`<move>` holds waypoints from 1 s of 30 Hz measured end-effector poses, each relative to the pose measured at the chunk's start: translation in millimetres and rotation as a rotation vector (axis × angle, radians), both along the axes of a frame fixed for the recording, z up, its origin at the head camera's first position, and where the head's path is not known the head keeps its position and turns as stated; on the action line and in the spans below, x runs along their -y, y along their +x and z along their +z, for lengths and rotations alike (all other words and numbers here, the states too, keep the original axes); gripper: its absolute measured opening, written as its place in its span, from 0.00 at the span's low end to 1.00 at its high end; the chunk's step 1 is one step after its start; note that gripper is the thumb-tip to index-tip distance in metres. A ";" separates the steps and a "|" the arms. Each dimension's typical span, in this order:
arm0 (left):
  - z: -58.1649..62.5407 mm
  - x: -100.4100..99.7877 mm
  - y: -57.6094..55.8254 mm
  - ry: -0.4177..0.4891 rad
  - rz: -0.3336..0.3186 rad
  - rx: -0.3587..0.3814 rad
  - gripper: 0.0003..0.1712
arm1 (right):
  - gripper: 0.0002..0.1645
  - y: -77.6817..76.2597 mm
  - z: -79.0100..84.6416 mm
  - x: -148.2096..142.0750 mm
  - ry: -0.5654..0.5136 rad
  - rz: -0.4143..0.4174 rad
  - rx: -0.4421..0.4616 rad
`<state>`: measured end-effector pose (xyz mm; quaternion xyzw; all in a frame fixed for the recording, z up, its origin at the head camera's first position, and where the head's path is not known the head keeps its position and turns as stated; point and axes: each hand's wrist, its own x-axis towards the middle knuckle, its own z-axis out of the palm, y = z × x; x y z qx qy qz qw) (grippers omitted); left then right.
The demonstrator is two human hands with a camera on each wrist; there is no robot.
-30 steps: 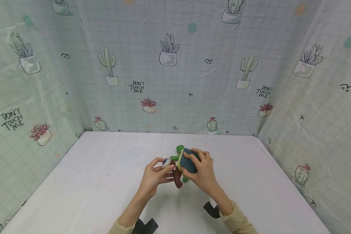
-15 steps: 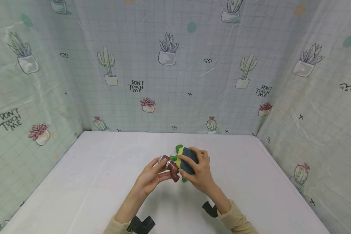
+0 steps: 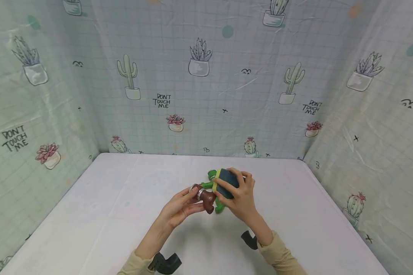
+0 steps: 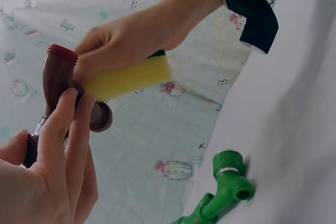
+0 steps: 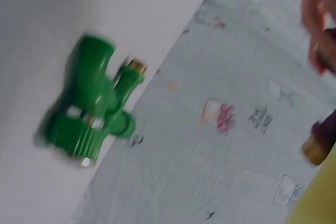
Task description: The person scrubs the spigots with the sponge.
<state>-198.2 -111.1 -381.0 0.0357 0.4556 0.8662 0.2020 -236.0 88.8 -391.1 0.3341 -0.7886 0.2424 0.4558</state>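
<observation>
My left hand [image 3: 179,206] holds a brown plastic tap [image 3: 208,200] with a silver ring, raised over the table. In the left wrist view the brown tap [image 4: 59,72] stands with its threaded end up between thumb and fingers. Just right of it, my right hand [image 3: 242,194] grips a sponge [image 3: 228,182] with a dark blue side and a yellow side. The yellow face [image 4: 131,77] is turned toward the tap, close to it. Behind and below both hands lies a green plastic tap [image 3: 219,207], partly hidden by the sponge; its ribbed collar [image 5: 76,135] shows in the right wrist view.
A white-covered table [image 3: 130,191] spreads under the hands. Cloth walls [image 3: 223,88] printed with cacti enclose it at the back and both sides. Black curved pieces [image 3: 168,263] sit at both wrists.
The left hand has turned the brown tap, so its round clear end no longer faces the head camera and the brown body shows. The right hand with the sponge has shifted slightly up and right.
</observation>
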 end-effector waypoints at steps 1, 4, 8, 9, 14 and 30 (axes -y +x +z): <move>0.5 0.1 0.4 0.003 -0.009 0.001 0.29 | 0.22 -3.4 -0.8 -2.5 -0.007 -0.014 -0.004; 1.9 0.2 1.6 0.004 -0.019 0.019 0.29 | 0.23 -9.7 -4.2 -7.7 -0.014 -0.033 0.001; 1.8 -0.4 2.8 -0.021 0.012 0.029 0.22 | 0.23 -6.8 -9.0 -7.7 -0.017 0.046 0.099; 1.3 -0.9 2.9 -0.032 0.028 0.026 0.20 | 0.22 -4.6 -9.6 -6.9 -0.019 0.081 0.136; -1.5 -5.8 3.2 -0.160 0.130 -0.046 0.19 | 0.20 8.5 -6.0 -1.4 0.003 0.225 0.326; -0.7 -15.4 5.6 -0.392 0.391 -0.142 0.14 | 0.44 38.9 5.5 12.8 0.246 -0.216 0.017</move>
